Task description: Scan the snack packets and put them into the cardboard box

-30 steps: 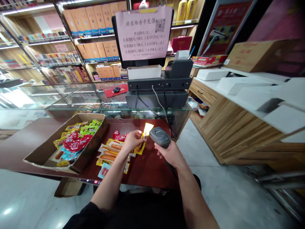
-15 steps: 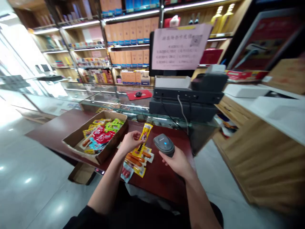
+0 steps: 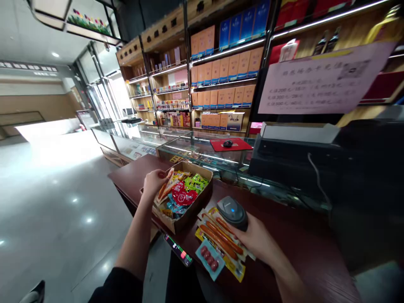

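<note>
My left hand (image 3: 154,184) is closed on a packaged sausage (image 3: 166,185) at the left side of an open cardboard box (image 3: 197,206). Red, green, yellow and blue snack packets (image 3: 184,192) fill the box. My right hand (image 3: 257,236) grips a dark grey barcode scanner (image 3: 232,212) with a blue light on top. Just beneath the scanner, several packaged sausages (image 3: 221,240) lie side by side on the dark red table (image 3: 290,248). A small clear pack of round red pieces (image 3: 210,259) rests at their front left.
A phone (image 3: 177,250) with a lit screen lies at the table's front edge. Behind the table stands a glass counter (image 3: 176,145) with a mouse (image 3: 227,144) on a red mat. Dark equipment (image 3: 296,160) and a pink sign (image 3: 318,82) rise at the right.
The view has turned left. My left hand has moved from the table to the box and now holds a sausage pack instead of a yellow packet. The scanner is now over the laid-out packs.
</note>
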The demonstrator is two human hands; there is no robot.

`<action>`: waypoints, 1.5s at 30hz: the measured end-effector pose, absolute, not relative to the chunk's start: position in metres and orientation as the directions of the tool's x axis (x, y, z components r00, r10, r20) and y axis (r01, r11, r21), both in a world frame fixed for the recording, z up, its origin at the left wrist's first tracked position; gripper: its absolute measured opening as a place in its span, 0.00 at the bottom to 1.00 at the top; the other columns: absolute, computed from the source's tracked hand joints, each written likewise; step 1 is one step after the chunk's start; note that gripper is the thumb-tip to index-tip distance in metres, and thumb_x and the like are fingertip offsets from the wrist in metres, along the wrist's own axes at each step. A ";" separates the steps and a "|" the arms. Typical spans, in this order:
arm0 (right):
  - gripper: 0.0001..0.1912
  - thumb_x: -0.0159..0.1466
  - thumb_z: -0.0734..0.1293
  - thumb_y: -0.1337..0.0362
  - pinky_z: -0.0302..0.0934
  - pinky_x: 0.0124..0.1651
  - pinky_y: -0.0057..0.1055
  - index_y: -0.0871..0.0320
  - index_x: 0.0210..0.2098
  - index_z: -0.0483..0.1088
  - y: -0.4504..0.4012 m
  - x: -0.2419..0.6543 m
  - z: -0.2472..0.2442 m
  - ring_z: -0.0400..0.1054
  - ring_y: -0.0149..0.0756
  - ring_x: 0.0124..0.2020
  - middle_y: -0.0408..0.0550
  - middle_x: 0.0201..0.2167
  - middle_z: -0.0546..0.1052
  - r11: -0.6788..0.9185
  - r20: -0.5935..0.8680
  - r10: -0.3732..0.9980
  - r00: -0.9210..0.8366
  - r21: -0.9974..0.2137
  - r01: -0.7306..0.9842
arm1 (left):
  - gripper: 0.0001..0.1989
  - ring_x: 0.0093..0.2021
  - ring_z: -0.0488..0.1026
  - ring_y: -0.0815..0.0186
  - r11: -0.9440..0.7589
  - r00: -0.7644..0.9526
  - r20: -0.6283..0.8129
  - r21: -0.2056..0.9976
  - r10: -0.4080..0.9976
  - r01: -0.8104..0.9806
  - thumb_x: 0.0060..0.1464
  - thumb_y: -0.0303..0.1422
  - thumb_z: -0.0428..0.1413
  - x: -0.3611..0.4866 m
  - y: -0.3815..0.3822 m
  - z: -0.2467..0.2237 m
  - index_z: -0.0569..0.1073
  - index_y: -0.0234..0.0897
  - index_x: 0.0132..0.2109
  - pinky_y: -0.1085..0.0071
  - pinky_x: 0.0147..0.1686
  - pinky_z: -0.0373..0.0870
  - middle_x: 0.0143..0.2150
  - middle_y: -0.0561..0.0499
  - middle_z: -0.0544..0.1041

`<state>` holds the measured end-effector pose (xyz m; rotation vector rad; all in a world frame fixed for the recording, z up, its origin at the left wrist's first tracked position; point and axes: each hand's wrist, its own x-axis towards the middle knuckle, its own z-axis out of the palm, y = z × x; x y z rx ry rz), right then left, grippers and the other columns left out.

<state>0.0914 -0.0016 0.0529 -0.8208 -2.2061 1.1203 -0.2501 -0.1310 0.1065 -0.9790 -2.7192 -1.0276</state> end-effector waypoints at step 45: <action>0.10 0.59 0.68 0.58 0.67 0.23 0.27 0.58 0.36 0.70 0.003 0.238 -0.005 0.74 0.35 0.21 0.47 0.25 0.79 0.060 -0.058 0.934 -0.353 -0.947 0.314 | 0.20 0.27 0.77 0.65 0.178 -0.398 -0.164 0.984 0.903 0.000 0.33 0.34 0.71 -0.034 0.052 -0.042 0.75 0.32 0.35 0.70 0.29 0.76 0.30 0.49 0.80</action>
